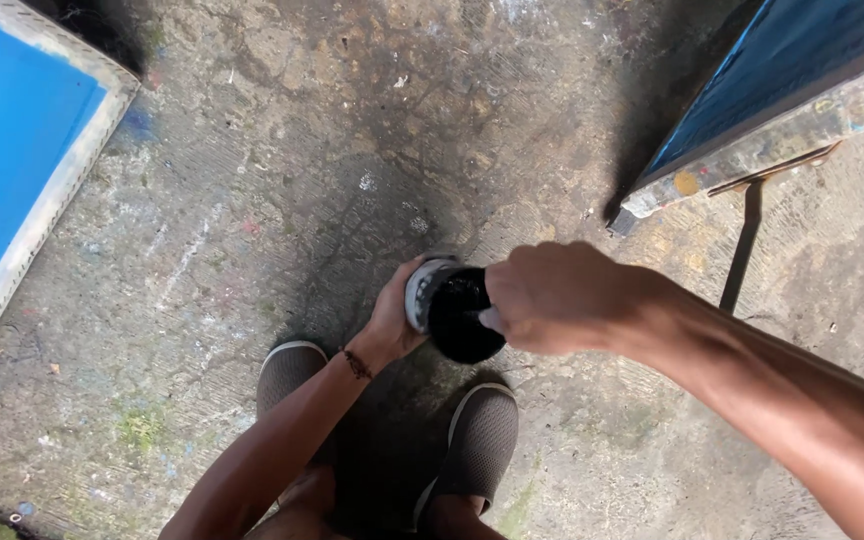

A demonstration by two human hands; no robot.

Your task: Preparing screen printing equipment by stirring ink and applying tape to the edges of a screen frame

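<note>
Feet first: my two grey slip-on shoes [392,420] planted on the stained concrete floor [252,200], me looking straight down.

Above them, left hand [392,320] wraps the side of a small round tin [442,300], black inside, pale rim, held at mid-height over the shoes. Right hand [552,295] is closed over the tin's far edge, fingers curled tight; a small pale bit pokes out of the fist into the black. Both hands are together on the tin.

My read: I'm working whatever's in the tin, stirring or dipping. Next move needs the left grip steady and the tin level so nothing slops on the shoes.

Further out: blue panel [12,160] with a pale speckled edge at left, second blue board [782,90] on a thin metal leg at right, both cut off by the frame.

Can't make out:
- what the right hand actually holds; the fist hides it
- whether the black is liquid or just a dark interior
- the tin's base, behind the left palm
</note>
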